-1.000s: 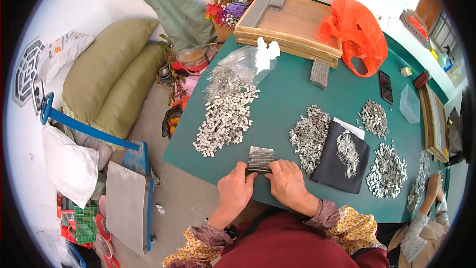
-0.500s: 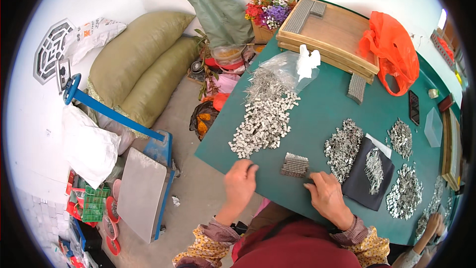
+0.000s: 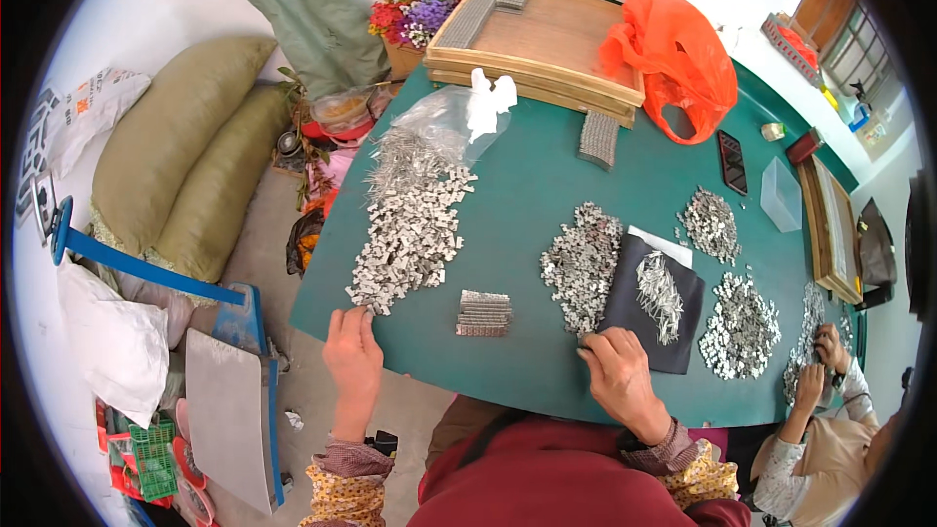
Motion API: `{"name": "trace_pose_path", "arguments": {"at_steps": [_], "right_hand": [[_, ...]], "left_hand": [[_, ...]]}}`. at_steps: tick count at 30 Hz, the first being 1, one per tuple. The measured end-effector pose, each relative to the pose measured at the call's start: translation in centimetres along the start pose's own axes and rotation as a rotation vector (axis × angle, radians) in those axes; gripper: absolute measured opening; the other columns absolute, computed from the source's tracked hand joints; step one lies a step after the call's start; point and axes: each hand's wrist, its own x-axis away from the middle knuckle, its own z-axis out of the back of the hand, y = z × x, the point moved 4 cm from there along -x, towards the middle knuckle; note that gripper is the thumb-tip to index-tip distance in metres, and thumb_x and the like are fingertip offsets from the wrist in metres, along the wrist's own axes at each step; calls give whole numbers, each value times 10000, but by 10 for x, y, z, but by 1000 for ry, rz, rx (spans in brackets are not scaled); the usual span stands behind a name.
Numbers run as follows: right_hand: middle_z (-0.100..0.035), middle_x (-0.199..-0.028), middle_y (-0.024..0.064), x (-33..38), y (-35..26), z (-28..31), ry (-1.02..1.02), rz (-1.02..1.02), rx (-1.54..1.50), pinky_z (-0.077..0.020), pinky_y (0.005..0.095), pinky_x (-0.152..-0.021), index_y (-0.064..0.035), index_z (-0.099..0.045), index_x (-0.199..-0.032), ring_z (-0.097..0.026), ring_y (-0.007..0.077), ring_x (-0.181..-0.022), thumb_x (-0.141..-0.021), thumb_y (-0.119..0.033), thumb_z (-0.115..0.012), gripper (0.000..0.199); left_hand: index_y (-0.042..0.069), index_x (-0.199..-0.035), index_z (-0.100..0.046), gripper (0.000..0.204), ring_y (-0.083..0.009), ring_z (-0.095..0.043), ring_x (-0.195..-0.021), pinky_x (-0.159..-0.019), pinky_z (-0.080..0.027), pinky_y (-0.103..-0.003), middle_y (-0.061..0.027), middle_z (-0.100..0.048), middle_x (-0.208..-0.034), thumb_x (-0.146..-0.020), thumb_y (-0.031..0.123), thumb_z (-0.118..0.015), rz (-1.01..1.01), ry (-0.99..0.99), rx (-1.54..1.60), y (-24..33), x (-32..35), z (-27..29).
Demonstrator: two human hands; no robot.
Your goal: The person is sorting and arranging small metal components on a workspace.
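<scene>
My left hand (image 3: 352,356) rests at the near end of a long heap of small grey metal pieces (image 3: 410,224) on the green table (image 3: 547,185), fingers touching the lowest pieces. My right hand (image 3: 617,376) lies palm down at the near end of a second heap of metal pieces (image 3: 583,263), fingertips on them. Between my hands sits a neat stacked row of the pieces (image 3: 484,313), untouched. A black sheet (image 3: 652,307) with a small pile on it lies to the right.
More heaps (image 3: 739,324) (image 3: 710,222) lie right. A wooden tray (image 3: 537,39), orange bag (image 3: 673,59), clear plastic bag (image 3: 439,122), phone (image 3: 732,162) and clear box (image 3: 781,193) are at the back. Another person's hands (image 3: 815,366) work at the right. Sacks (image 3: 185,166) and a cart (image 3: 229,410) stand left.
Both hands let go of the stacked row and moved apart: the left went to the big heap, the right to the middle heap. The row stays on the table.
</scene>
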Motion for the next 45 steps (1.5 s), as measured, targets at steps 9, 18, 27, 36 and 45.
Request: {"name": "trace_pose_path", "arguments": {"at_steps": [9,18,27,36,45], "right_hand": [[-558,-885,81,-10,-3,-12,-39,19,151,-401,401,-760,-32,-657,-976,-503,282,-817,-751,-2,-697,230],[-561,-877,61,-4,2,-6,24,3,74,-381,402,-745,-61,-677,-899,-507,267,-852,-746,-31,-703,158],[-576,-857,74,1,1,-1,23,29,21,-394,390,-734,-40,-680,-873,-515,273,-822,-719,6,-715,164],[-578,-842,85,-1,-9,0,28,116,-56,-437,392,-730,-15,-653,-876,-522,287,-810,-710,58,-700,187],[-575,-838,90,12,-3,5,42,98,-53,-448,382,-690,-10,-643,-891,-520,287,-782,-725,62,-698,189]], "left_hand": [[-34,-949,-659,93,-136,-651,-670,-576,-532,-278,-105,-685,-855,-945,31,-593,545,-138,778,11,14,1],[-57,-947,-623,78,-281,-724,-761,-675,-625,-367,-214,-698,-923,-918,8,-590,692,-402,1334,60,25,-21],[-46,-954,-613,72,-319,-725,-850,-731,-628,-385,-245,-687,-987,-927,9,-575,772,-546,1615,74,39,-39],[-34,-949,-604,79,-268,-709,-837,-743,-602,-354,-188,-684,-978,-908,31,-620,745,-677,1651,84,35,-40],[6,-966,-629,76,-217,-706,-750,-619,-585,-304,-156,-703,-933,-903,40,-655,792,-720,1675,84,54,-55]]}}
